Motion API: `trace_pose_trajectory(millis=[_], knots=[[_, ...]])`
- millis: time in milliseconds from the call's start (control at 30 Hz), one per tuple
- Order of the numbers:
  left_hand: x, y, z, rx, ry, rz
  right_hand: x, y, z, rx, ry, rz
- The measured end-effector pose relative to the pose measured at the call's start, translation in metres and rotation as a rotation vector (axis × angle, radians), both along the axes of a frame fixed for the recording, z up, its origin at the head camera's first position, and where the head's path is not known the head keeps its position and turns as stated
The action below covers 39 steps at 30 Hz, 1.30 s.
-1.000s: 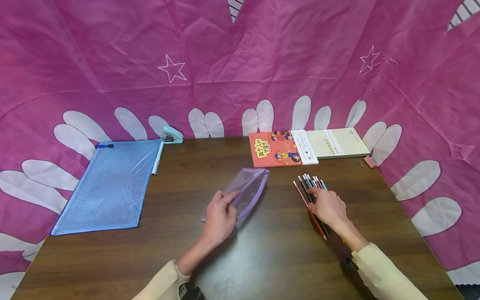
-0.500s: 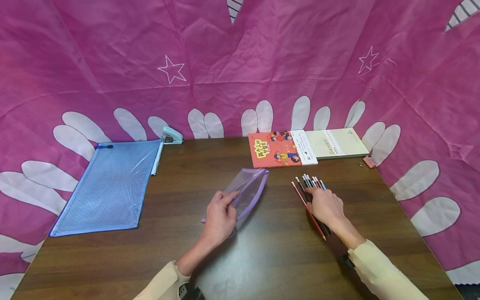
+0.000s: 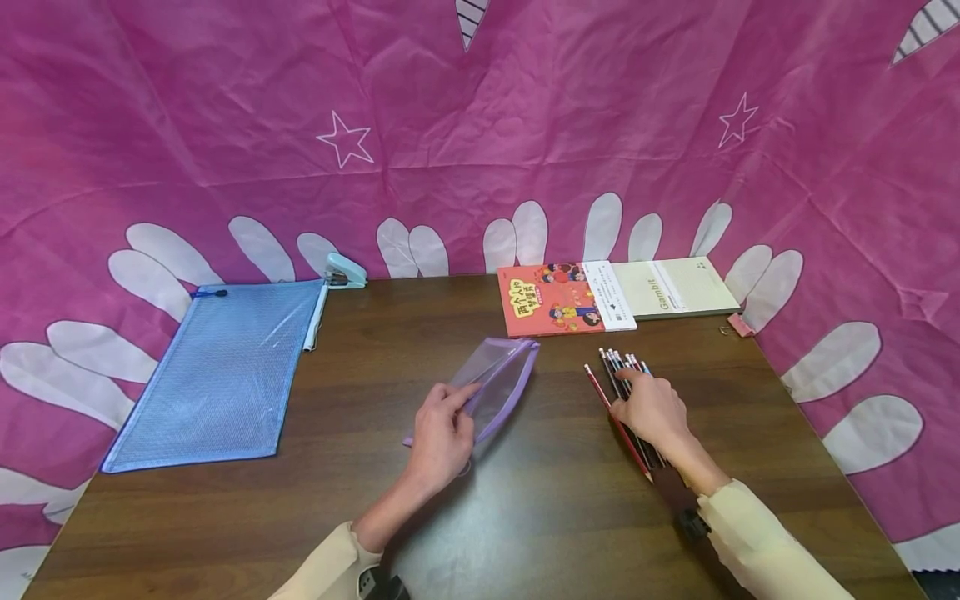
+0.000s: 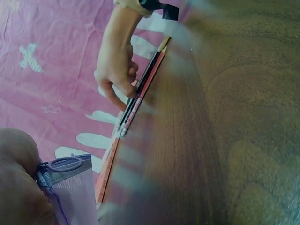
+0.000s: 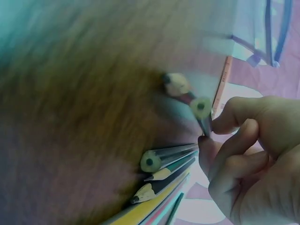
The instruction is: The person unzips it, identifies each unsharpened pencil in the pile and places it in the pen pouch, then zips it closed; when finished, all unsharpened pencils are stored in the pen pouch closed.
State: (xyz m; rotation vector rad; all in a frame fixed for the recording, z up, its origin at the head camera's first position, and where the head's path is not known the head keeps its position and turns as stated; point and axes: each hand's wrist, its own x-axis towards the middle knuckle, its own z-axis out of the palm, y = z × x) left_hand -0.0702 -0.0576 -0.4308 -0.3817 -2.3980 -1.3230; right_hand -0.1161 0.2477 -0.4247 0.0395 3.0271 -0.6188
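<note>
My left hand (image 3: 442, 437) grips one edge of a see-through purple zip pouch (image 3: 504, 387), its index finger stretched along the mesh; the pouch's zip end (image 4: 65, 164) shows in the left wrist view. To the right, my right hand (image 3: 655, 410) is over a bunch of pencils (image 3: 617, 360) on the table. Its thumb and a finger pinch a dark pencil (image 5: 201, 110) with a flat, unsharpened end. Just beside that lies a red pencil (image 3: 595, 382) with a sharpened tip. More pencils (image 5: 161, 159) fan out under the hand, partly hidden by it.
A blue mesh zip folder (image 3: 217, 375) covers the table's left side, with a light-blue stapler (image 3: 347, 271) by its far corner. At the back lie a red book (image 3: 551, 300) and a pale green notebook (image 3: 675, 283), with a pink clip (image 3: 741, 324) at its corner.
My right hand shifts slightly among the pencils. A black pencil swings left, away from the bunch, then back right against it. My left hand and the pouch stay in place.
</note>
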Motion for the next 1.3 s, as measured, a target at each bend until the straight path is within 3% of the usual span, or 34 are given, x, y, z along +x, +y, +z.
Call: trace_pose_trajectory(millis=[333,700,1033,1300], knots=[[0.001,0.0,0.002,0.001,0.001,0.005,0.004,0.005,0.0,-0.2,0.085,0.012],[0.0,0.0,0.001,-0.003,0.007,0.0,0.008,-0.002,0.008,-0.386,-0.031,-0.067],[0.0,0.0,0.001,-0.012,0.002,0.003,0.013,-0.01,0.011,-0.765,-0.177,-0.148],[0.001,0.001,0.0,-0.01,0.002,0.008,0.017,-0.015,0.01,-0.956,-0.214,-0.114]])
